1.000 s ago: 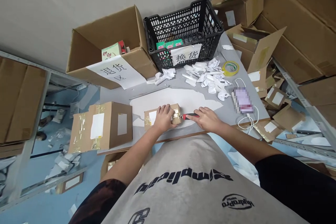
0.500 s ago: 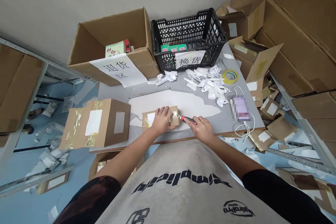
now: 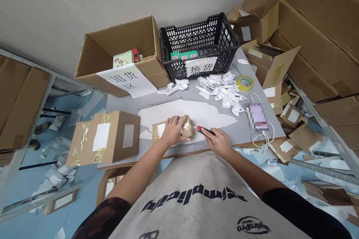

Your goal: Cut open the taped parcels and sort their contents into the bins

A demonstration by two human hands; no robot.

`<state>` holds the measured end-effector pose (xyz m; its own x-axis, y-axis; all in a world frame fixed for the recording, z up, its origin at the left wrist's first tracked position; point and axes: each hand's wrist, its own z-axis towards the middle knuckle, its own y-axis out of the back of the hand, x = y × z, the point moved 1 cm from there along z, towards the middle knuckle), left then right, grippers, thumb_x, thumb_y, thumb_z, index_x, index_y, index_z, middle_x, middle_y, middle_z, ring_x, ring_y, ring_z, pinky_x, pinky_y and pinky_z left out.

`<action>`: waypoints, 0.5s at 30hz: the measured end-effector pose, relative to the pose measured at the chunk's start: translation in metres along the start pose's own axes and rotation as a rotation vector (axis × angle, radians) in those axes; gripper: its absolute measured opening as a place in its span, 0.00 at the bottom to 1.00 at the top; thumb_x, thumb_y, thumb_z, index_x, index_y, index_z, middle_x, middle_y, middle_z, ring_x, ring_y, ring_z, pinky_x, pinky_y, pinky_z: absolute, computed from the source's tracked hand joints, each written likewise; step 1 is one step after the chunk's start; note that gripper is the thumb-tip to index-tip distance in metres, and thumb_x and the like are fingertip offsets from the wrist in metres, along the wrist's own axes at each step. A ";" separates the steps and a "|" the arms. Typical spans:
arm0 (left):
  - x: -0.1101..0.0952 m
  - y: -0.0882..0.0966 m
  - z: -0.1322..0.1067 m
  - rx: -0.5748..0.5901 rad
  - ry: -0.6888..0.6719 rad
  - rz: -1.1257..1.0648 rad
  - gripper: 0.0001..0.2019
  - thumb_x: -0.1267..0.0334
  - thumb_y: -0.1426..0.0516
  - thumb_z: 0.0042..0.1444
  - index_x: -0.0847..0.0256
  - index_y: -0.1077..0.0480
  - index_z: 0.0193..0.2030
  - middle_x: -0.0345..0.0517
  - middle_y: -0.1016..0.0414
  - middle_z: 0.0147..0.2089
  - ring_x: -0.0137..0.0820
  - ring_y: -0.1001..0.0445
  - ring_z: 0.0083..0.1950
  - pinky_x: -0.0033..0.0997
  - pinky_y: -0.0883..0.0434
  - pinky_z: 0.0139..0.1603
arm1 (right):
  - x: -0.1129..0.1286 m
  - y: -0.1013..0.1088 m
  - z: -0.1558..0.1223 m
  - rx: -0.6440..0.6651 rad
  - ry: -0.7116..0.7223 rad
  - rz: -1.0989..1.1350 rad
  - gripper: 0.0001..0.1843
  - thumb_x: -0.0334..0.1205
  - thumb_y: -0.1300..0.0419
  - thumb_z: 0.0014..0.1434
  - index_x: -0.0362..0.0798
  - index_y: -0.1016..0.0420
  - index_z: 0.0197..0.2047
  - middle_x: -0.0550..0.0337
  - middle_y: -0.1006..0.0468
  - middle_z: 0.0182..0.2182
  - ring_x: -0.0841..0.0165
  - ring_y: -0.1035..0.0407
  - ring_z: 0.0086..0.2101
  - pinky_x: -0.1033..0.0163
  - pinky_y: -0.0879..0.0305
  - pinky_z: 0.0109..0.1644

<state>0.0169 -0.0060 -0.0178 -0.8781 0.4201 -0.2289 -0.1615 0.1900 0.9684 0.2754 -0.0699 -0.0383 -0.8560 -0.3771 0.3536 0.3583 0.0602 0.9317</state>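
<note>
Holding small brown taped cardboard box (image 3: 186, 127) w/ left hand (image 3: 173, 130), right hand (image 3: 218, 142) gripping red & black box cutter (image 3: 205, 131), tip just beside box

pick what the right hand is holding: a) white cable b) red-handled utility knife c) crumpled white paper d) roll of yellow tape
b, because the right hand grips a red-handled utility knife, its blade end beside the small taped parcel under the left hand.
</note>
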 end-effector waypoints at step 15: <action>0.007 0.004 0.024 0.128 -0.066 -0.070 0.25 0.56 0.42 0.61 0.56 0.41 0.63 0.53 0.30 0.60 0.44 0.29 0.58 0.45 0.32 0.57 | -0.013 -0.013 0.033 0.252 -0.447 1.068 0.24 0.45 0.49 0.66 0.58 0.38 0.65 0.61 0.23 0.37 0.71 0.27 0.26 0.64 0.27 0.29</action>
<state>0.0211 0.0189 -0.0178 -0.8348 0.4582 -0.3052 -0.1589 0.3301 0.9305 0.2693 -0.0351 -0.0520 -0.2398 0.3283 0.9136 0.9299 0.3481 0.1190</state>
